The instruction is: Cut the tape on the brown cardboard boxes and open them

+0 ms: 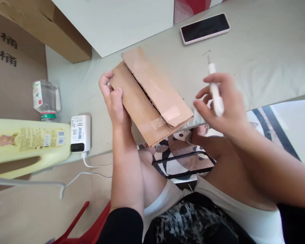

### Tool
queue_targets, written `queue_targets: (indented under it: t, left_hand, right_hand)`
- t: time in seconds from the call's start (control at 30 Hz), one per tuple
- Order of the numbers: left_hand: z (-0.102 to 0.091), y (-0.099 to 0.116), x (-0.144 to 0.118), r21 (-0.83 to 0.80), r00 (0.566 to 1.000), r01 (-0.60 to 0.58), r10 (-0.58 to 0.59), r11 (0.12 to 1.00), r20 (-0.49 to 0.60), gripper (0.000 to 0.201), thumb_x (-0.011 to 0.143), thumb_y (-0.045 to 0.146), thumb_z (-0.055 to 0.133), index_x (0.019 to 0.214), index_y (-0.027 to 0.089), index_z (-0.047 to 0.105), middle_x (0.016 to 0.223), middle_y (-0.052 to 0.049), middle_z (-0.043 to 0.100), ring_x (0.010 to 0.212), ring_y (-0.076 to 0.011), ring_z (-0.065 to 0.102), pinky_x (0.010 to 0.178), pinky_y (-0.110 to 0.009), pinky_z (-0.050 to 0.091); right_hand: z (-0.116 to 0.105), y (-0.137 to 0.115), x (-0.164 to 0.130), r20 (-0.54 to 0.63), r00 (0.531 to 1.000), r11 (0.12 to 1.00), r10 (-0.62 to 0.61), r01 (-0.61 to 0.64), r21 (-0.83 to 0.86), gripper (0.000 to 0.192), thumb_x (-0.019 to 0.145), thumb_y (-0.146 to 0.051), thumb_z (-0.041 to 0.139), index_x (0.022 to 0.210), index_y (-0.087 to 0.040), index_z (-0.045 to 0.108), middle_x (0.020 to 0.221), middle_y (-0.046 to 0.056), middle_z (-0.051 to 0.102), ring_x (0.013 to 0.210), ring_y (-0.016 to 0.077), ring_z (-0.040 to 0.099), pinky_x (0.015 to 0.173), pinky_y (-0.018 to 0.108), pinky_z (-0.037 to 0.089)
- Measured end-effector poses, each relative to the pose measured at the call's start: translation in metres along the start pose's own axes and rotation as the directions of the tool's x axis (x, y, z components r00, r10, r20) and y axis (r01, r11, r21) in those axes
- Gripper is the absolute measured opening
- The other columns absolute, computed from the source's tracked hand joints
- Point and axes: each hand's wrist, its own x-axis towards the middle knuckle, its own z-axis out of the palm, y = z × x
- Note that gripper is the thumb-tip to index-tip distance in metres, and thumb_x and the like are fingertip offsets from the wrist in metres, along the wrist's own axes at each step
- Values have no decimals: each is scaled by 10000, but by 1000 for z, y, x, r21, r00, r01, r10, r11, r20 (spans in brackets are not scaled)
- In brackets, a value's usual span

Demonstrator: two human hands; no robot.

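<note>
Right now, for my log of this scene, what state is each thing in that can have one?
Brown cardboard box: gap showing along its flap, gripped by the left hand.
White slim handheld tool: thin tip exposed, held in the right hand.
Pink-cased black-screened phone: lying flat, screen dark.
White rectangular electronic block: plugged in.
Clear plastic bottle: contents unclear.
Pale-yellow plastic jug: cap not visible.

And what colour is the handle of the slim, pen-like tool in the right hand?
The handle is white; it shows in the head view.
</note>
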Motion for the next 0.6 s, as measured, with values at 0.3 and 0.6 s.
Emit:
queue_targets:
  t: [0.3, 0.6]
  left_hand:
    - [8, 6, -5, 11, 999, 20, -20, 1000, -32, 303, 851, 238, 546, 1151, 263, 517, 1131, -42, 642, 949, -191, 621, 808, -333, 517]
    - [10, 14, -11, 46, 996, 79, -78, 996, -33, 310, 840, 318, 627, 1137, 297, 539, 1117, -43, 631, 974, -213, 621, 874, -341, 512]
  right_hand:
    - [32, 22, 15, 218, 962, 939, 163, -83, -334, 820, 819, -661, 555, 1431, -122, 464, 1307, 249, 609, 1017, 416, 651, 758, 521, 529]
    - [31, 17, 17, 269, 942, 896, 203, -67, -440, 756, 792, -373, 603, 1479, -106, 438, 1300, 259, 553, 1006, 410, 642, 741, 521, 543]
